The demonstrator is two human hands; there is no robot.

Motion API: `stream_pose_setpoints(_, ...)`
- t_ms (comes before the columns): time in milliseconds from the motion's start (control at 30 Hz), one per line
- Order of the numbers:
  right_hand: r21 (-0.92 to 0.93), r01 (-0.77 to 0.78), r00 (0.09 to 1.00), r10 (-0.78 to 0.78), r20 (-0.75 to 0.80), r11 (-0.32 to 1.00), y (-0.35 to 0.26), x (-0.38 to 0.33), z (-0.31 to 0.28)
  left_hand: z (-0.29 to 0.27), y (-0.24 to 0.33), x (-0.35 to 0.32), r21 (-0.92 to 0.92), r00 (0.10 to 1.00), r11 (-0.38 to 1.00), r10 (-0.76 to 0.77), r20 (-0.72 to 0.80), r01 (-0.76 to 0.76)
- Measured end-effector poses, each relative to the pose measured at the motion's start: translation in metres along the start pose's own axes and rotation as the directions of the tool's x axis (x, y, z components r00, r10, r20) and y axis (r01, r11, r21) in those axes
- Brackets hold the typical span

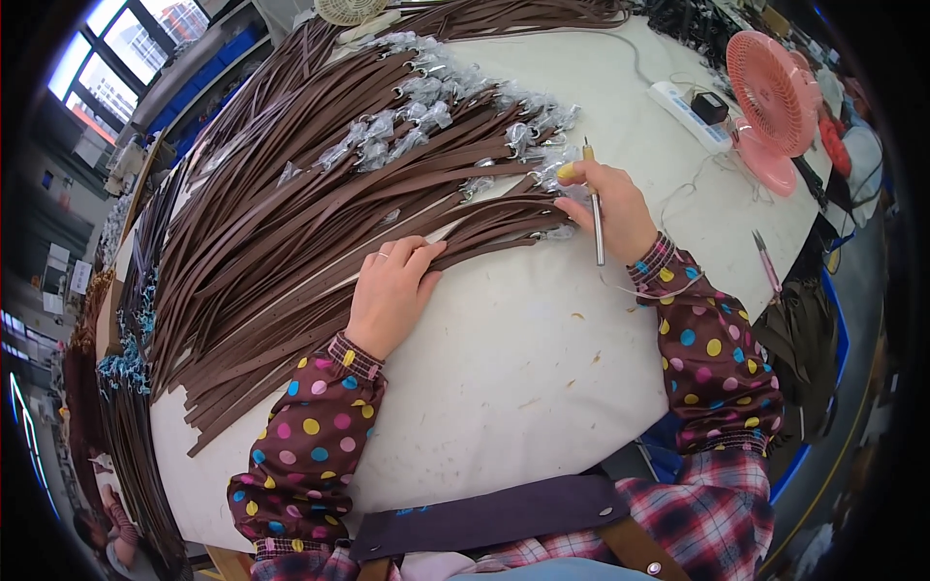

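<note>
In the head view, a large fan of long, flat brown leather straps [291,223] covers the left and upper part of the white, rounded table [523,368], their far ends fitted with small metal buckles wrapped in clear plastic film [426,116]. The left hand [390,290] lies flat, fingers together and pressed down on the lower straps near the middle of the table, pinning them rather than gripping them. The right hand [608,208] is closed around a slim metal pen-like tool [595,208], held upright between thumb and fingers with its tip pointing away from the person, while the fingertips touch the wrapped strap ends just beside it. Both forearms wear brown sleeve covers with coloured polka dots [310,445]. Farther right on the table stand a white power strip [690,116] and a small pink desk fan [775,102]; a second pen-like tool [765,261] lies near the table's right edge, well apart from the hands. To do this handling well, I judge that the left hand should keep firm, even pressure so the pinned straps do not slide, and the right hand should separate one wrapped end at a time, keeping the tool's point turned away from the leather and the other fingers so nothing gets scratched or nicked.
</note>
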State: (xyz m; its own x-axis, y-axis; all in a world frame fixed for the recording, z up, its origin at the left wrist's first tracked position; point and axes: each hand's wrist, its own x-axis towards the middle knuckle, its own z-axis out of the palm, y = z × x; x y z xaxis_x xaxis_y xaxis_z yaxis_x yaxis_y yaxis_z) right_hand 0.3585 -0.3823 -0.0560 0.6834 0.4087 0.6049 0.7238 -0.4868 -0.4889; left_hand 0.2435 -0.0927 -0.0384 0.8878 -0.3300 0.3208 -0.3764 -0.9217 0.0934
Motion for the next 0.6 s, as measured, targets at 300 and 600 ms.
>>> stream_pose_setpoints(300, -0.040, 0.140, 0.990, -0.141, -0.023, 0.989, -0.007, 0.000, 0.005, -0.009, 0.005, -0.009, -0.075, 0.998, 0.995, -0.069, -0.006, 0.068)
stream_pose_setpoints(600, 0.057, 0.096, 0.965, -0.107, 0.240, 0.994, -0.007, -0.004, 0.000, -0.019, 0.001, -0.023, -0.062, 0.997, 0.998, -0.011, 0.072, 0.016)
